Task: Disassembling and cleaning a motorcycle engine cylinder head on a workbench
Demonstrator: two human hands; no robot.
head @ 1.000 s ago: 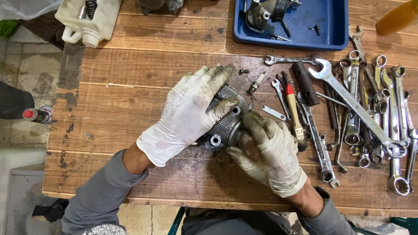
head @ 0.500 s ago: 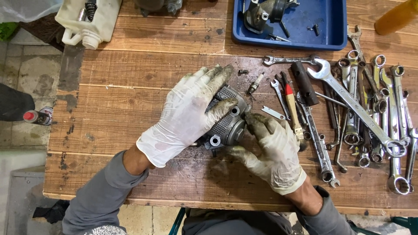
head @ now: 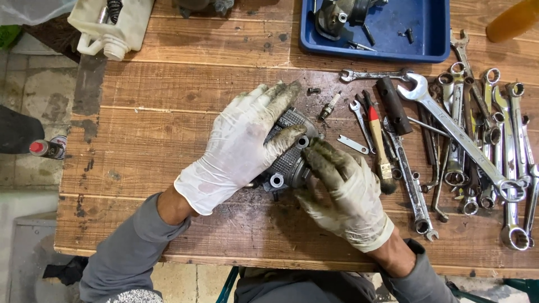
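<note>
- Left hand (head: 241,143) lies spread over the finned engine part (head: 287,154) mid-surface (head: 168,112); keep it pressed flat.
- Right hand (head: 342,193) pinches the part's near edge; work gently, clear of the wrenches (head: 477,146).

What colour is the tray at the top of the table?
The tray is blue, holding dark metal parts; the head view shows it clearly.

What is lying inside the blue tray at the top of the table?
Inside the blue tray lie a dark metal engine part, partly cut off by the picture's edge, and a few small bolts. What lies under the part is hidden.
</note>
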